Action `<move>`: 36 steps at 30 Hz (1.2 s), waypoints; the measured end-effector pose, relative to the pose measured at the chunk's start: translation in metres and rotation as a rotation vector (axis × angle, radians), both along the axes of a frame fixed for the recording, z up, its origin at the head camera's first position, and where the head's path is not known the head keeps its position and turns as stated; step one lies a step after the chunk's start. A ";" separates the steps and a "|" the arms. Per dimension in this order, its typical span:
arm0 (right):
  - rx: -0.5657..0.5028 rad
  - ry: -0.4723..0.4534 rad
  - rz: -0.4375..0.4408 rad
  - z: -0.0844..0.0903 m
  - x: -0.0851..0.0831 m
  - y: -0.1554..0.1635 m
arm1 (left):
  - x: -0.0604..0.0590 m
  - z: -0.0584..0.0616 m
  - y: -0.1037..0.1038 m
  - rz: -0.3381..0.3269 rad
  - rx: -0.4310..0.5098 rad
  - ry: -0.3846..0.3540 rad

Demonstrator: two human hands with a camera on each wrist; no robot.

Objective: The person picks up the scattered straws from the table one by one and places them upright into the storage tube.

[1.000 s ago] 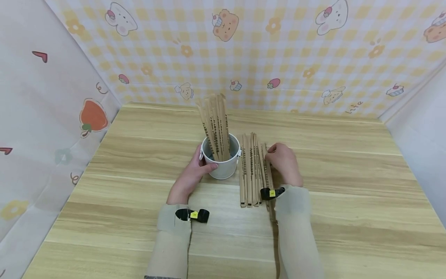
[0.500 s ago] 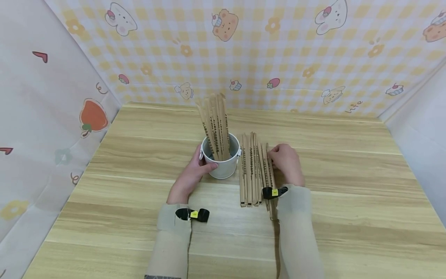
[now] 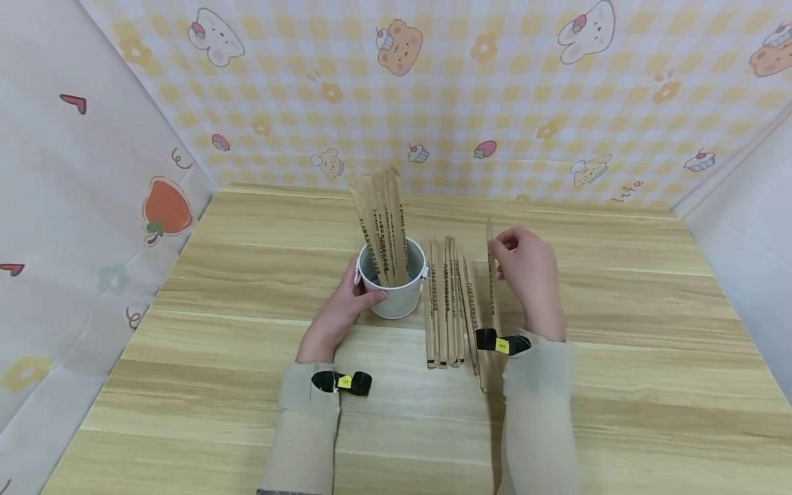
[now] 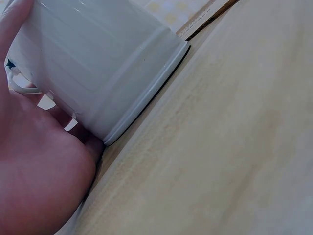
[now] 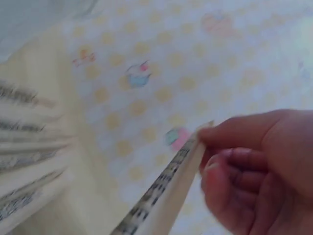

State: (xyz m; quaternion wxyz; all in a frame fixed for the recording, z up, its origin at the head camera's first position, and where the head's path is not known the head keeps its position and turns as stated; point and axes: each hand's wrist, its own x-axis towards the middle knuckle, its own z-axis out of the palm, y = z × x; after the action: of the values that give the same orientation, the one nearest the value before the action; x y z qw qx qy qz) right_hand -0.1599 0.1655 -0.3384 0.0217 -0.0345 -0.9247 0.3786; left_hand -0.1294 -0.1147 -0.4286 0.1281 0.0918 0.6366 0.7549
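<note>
Left hand [image 3: 339, 311]: we see it wrapped round the white cup [image 3: 392, 287] at centre frame, thumb on the near wall; in the left wrist view the palm [image 4: 39, 181] presses against the cup [image 4: 98, 73].
Right hand [image 3: 529, 278]: fingers pinched together on one stick [image 3: 491, 275], right of centre, its top end raised off the table [image 3: 619, 357]; the right wrist view shows the stick [image 5: 161, 196] clamped between thumb and fingertips [image 5: 234, 161].
Row [image 3: 448, 302]: remaining sticks lie flat just right of the cup.
Bundle [image 3: 382, 223]: sticks already standing in the cup, leaning back.
Risk 1: we judge the pinch sits near the stick's top, so the long lower end may swing and scatter the row.
Risk 2: the tall bundle could tip the cup if the left hand loosens.
Change: half a second ago the right hand lay low on the row; now it is higher, with one stick lifted clear.
</note>
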 end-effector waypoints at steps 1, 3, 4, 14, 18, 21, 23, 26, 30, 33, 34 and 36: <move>-0.016 0.046 -0.006 0.005 0.001 -0.002 | 0.000 0.000 0.000 -0.002 0.001 0.003; -0.051 0.143 -0.016 0.015 0.005 -0.007 | 0.000 0.002 0.000 -0.001 0.001 -0.001; -0.070 0.192 -0.018 0.020 0.007 -0.009 | 0.001 0.004 0.000 -0.002 0.000 -0.003; -0.519 0.685 -0.074 0.071 0.041 -0.036 | 0.006 0.021 0.003 -0.009 -0.013 -0.005; -0.703 0.840 -0.087 0.088 0.052 -0.049 | 0.006 0.020 0.002 -0.008 -0.020 0.003; -0.772 0.929 -0.095 0.094 0.054 -0.056 | 0.006 0.019 0.002 -0.009 -0.023 -0.003; -0.773 0.969 -0.095 0.095 0.053 -0.060 | 0.006 0.018 0.002 -0.015 -0.023 -0.006; -0.761 0.982 -0.081 0.094 0.050 -0.063 | 0.005 0.013 0.001 -0.020 -0.019 -0.008; -0.730 0.947 -0.051 0.090 0.045 -0.066 | 0.002 0.006 0.000 -0.015 -0.001 -0.004; -0.694 0.931 -0.023 0.083 0.040 -0.067 | 0.000 0.001 -0.001 -0.009 0.002 0.000; -0.680 0.929 -0.013 0.080 0.037 -0.067 | 0.000 0.000 -0.001 -0.008 -0.001 0.003; -0.633 0.933 0.011 0.072 0.032 -0.067 | 0.000 -0.001 -0.001 -0.007 -0.006 0.011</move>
State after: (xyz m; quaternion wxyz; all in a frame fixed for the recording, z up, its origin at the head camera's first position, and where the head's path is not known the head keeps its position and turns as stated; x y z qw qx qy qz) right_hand -0.1282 0.0983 -0.2663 0.4150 0.1364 -0.6585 0.6129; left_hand -0.1293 -0.1152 -0.4296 0.1275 0.0976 0.6391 0.7521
